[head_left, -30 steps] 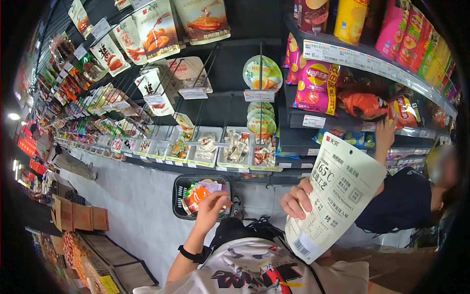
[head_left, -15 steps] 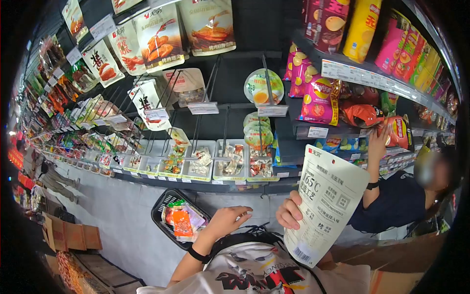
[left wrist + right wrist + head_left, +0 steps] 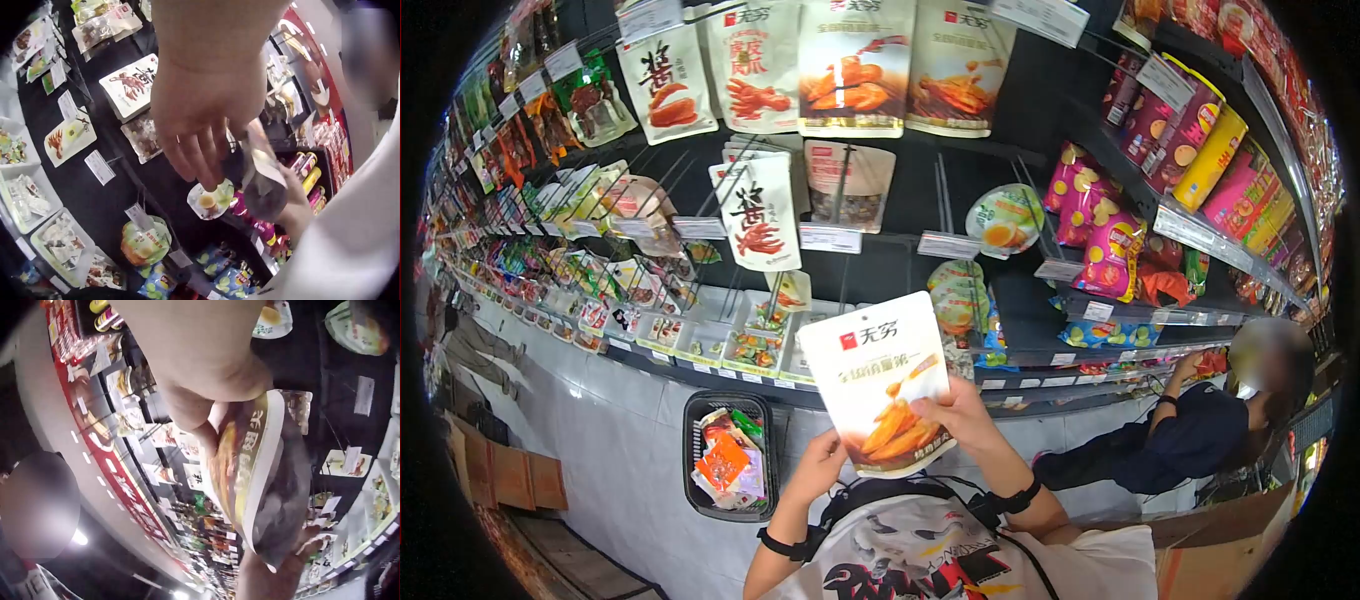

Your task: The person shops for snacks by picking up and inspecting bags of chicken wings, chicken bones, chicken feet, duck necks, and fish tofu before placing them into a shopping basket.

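Note:
A white food package [image 3: 878, 385] with a picture of glazed meat faces up before the chest in the head view. My right hand [image 3: 968, 418] grips its right side, thumb on the printed front. At the lower left edge is my left hand [image 3: 818, 466], its fingertips touching or very close to the package. The left wrist view shows that hand [image 3: 200, 119] with fingers loosely extended beside the package [image 3: 265, 172]. From the right wrist, the package [image 3: 240, 469] is seen bent a little under my right hand [image 3: 200, 403].
A black basket [image 3: 687, 465] with several packets stands on the floor at the left. Hanging packages [image 3: 852, 75] and snack trays [image 3: 700, 345] line the rack ahead. Chip bags [image 3: 1112, 258] fill shelves at the right, near another person [image 3: 1200, 435]. Cardboard boxes [image 3: 510, 475] are at lower left.
The package has turned from its text side to its picture side and moved left. My left hand has come up beside it. The other person's hand has left the chip shelf.

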`<act>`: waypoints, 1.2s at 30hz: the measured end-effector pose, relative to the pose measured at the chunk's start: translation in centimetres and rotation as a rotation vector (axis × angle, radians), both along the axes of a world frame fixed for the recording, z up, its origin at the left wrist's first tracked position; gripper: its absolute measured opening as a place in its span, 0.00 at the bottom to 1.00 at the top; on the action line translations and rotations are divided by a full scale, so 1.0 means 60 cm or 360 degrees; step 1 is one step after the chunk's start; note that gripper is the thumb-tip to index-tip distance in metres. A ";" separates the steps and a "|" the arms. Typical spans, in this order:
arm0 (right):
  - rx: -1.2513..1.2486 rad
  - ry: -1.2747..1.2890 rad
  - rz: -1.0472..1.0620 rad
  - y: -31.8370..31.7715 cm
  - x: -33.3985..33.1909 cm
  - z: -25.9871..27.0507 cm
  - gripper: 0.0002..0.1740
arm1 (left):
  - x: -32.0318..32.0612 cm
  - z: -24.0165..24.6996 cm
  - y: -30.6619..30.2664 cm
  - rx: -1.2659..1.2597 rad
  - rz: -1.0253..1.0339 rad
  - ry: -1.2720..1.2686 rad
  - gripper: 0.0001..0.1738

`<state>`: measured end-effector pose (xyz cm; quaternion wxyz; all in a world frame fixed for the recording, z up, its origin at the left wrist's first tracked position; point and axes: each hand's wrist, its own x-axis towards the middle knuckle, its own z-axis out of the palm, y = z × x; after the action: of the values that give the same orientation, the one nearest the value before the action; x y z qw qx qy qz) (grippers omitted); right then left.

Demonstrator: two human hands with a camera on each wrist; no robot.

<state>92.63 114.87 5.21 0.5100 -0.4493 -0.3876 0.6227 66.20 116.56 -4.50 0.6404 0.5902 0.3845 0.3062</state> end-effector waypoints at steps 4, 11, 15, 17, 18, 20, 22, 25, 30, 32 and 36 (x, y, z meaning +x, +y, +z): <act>0.0030 0.0116 -0.0101 0.030 -0.058 -0.009 0.24 | -0.036 0.028 0.037 0.0027 0.0129 -0.0395 0.19; 0.0067 -0.0045 -0.0312 0.031 -0.105 -0.005 0.26 | -0.047 0.041 0.063 -0.0034 0.0168 -0.0794 0.22; 0.0202 -0.0213 -0.0328 0.036 -0.092 0.049 0.23 | -0.023 0.093 0.090 -0.0114 0.0117 -0.0770 0.21; 0.0375 -0.0275 -0.0347 0.032 -0.089 0.093 0.22 | -0.019 0.126 0.115 -0.0005 0.0065 -0.0747 0.23; 0.0489 -0.0335 -0.0366 0.031 -0.084 0.129 0.23 | -0.014 0.151 0.130 0.0063 0.0066 -0.0729 0.23; 0.0785 -0.0387 -0.0379 0.041 -0.069 0.171 0.34 | -0.007 0.217 0.151 0.0261 0.0043 -0.0678 0.26; 0.1215 -0.0493 -0.0500 0.050 -0.061 0.231 0.47 | 0.018 0.332 0.151 0.0524 0.0091 -0.0891 0.42; 0.1505 -0.0335 -0.0548 0.048 -0.063 0.351 0.61 | 0.040 0.474 0.153 0.0903 0.0094 -0.0853 0.50; 0.1943 -0.0825 -0.0616 0.129 -0.025 0.510 0.38 | 0.077 0.622 0.189 0.1350 0.0235 -0.1084 0.45; 0.1976 -0.0789 -0.0539 0.157 -0.031 0.569 0.35 | 0.084 0.664 0.216 0.1436 0.0304 -0.1113 0.41; 0.1779 -0.0677 -0.0211 0.189 -0.025 0.644 0.43 | 0.093 0.726 0.240 0.1321 0.0310 -0.1072 0.32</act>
<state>91.12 126.22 43.85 0.6179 -0.2510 -0.7210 0.1878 71.80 130.99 39.08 0.4098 0.6244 0.0576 0.6625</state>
